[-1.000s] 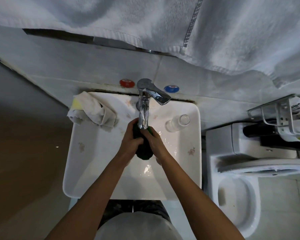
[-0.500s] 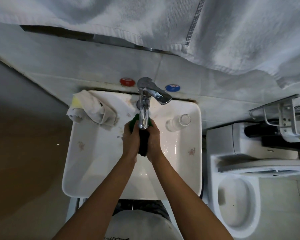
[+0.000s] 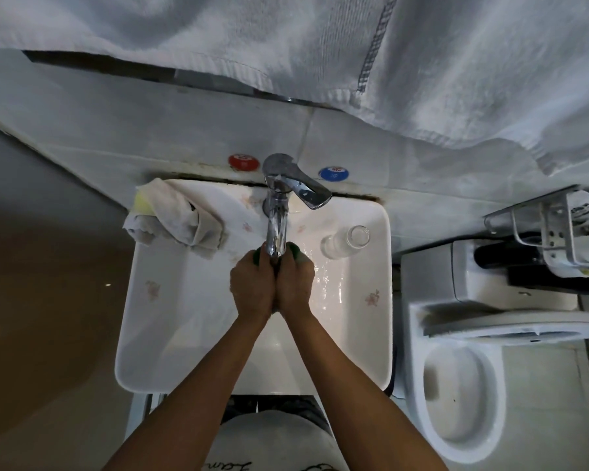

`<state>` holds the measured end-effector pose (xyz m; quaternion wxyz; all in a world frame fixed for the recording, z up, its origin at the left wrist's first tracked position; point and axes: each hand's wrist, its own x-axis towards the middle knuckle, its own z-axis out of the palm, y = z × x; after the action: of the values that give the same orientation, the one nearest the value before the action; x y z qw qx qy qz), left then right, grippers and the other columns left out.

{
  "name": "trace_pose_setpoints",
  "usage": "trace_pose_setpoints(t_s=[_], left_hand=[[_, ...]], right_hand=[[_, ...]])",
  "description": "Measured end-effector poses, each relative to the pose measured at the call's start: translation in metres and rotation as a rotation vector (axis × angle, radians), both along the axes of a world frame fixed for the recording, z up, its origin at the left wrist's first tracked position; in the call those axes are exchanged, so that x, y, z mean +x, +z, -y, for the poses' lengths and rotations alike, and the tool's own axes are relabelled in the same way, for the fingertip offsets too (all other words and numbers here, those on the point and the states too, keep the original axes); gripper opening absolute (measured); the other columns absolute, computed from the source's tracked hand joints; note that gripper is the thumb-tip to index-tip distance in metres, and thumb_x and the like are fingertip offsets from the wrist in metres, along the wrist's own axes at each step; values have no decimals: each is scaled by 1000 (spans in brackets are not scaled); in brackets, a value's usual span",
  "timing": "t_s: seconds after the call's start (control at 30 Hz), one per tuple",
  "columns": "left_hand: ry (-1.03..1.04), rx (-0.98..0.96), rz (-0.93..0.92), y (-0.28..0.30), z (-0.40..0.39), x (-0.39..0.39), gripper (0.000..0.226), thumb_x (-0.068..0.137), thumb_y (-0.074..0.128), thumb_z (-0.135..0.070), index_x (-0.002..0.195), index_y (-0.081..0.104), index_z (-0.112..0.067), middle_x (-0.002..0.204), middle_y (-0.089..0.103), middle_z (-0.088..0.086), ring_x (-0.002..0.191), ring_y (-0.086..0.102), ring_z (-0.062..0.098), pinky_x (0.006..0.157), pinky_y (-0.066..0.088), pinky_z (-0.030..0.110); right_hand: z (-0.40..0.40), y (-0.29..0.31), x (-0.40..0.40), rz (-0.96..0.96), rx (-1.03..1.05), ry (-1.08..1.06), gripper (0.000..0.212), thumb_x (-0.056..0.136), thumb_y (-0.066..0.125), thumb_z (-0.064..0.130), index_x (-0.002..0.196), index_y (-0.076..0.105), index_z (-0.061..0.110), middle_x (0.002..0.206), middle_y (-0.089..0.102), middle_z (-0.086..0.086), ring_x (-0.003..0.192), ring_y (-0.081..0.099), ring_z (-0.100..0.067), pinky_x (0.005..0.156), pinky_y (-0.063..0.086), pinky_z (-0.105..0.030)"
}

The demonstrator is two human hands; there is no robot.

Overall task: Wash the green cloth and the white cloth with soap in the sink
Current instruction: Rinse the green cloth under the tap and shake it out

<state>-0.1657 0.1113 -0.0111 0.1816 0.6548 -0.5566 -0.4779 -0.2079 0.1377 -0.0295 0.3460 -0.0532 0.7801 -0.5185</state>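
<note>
Green cloth (image 3: 299, 259) at frame centre, squeezed between both hands directly under the faucet (image 3: 276, 226) spout; only small green bits show past the knuckles at top. Left hand (image 3: 252, 287) and right hand (image 3: 295, 287) are pressed side by side, fingers curled round the cloth, over the sink (image 3: 150, 334) basin. Wet sheen on the basin floor just right of the hands. White cloth (image 3: 181, 220) sits crumpled on the sink's upper-left corner, with a yellow piece (image 3: 142, 203) showing at its left edge; can't tell what that is. Clear glass (image 3: 346, 241) lies tilted on the sink's upper-right ledge. On the wall tile behind the faucet: 1 red round tag (image 3: 242, 161) left, 1 blue round tag (image 3: 333, 173) right, print on both too small to read. White towel (image 3: 320, 45) hangs across the frame top. Toilet (image 3: 456, 385) at right, metal rack (image 3: 541, 232) above it. Writing on the person's shirt at the bottom edge is partly cut off, unreadable.
</note>
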Motion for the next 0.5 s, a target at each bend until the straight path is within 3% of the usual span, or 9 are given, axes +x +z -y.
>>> trace_pose_setpoints(t_s=[0.07, 0.13, 0.17, 0.23, 0.33, 0.4, 0.5], left_hand=[[-31, -5, -19, -2, 0, 0, 26, 94, 49, -22, 74, 59, -10, 68, 61, 4, 65, 59, 25, 55, 42, 26], [-44, 2, -39, -1, 1, 1, 20, 94, 51, -22, 79, 56, -10, 70, 58, 1, 69, 59, 24, 54, 39, 24], [-27, 18, -53, -3, 2, 2, 16, 94, 51, -22, 84, 56, -10, 74, 59, 0, 72, 59, 24, 56, 40, 25], [20, 82, -115, -5, 3, 5, 14, 93, 54, -25, 96, 56, -11, 87, 63, 1, 82, 63, 23, 69, 50, 32], [62, 186, -298, -5, 3, 10, 24, 88, 60, -16, 110, 53, -13, 99, 65, 5, 90, 66, 21, 77, 58, 45], [39, 217, -394, 0, 1, 14, 34, 86, 59, -1, 117, 52, -11, 102, 64, 3, 92, 65, 16, 76, 59, 34], [-38, 205, -456, 1, -4, 22, 44, 82, 59, 9, 117, 51, -18, 105, 61, -4, 96, 62, 10, 76, 56, 22]], right_hand=[[1, -1, 0, 9, 14, -52, 23, 92, 47, 20, 73, 49, 7, 68, 56, -7, 62, 47, -17, 63, 41, -38], [3, 1, 3, 94, 57, -88, 14, 92, 50, 32, 100, 52, 21, 88, 64, 0, 82, 60, -19, 79, 49, -41], [3, -1, 5, 133, 78, -82, 27, 90, 53, 39, 115, 47, 28, 99, 65, 1, 93, 62, -20, 87, 49, -42], [0, -3, 8, 161, 97, -16, 45, 83, 56, 51, 124, 41, 38, 112, 64, 4, 104, 62, -18, 94, 49, -44], [-8, 0, 10, 197, 43, 32, 52, 76, 63, 56, 122, 49, 37, 109, 65, 13, 101, 64, -11, 91, 54, -44], [-13, 1, 7, 314, -19, 11, 55, 74, 67, 56, 122, 51, 33, 106, 67, 10, 96, 67, -12, 81, 59, -44], [-13, 3, 2, 477, -50, -90, 37, 86, 67, 41, 115, 56, 21, 108, 69, -3, 95, 69, -19, 66, 59, -37]])
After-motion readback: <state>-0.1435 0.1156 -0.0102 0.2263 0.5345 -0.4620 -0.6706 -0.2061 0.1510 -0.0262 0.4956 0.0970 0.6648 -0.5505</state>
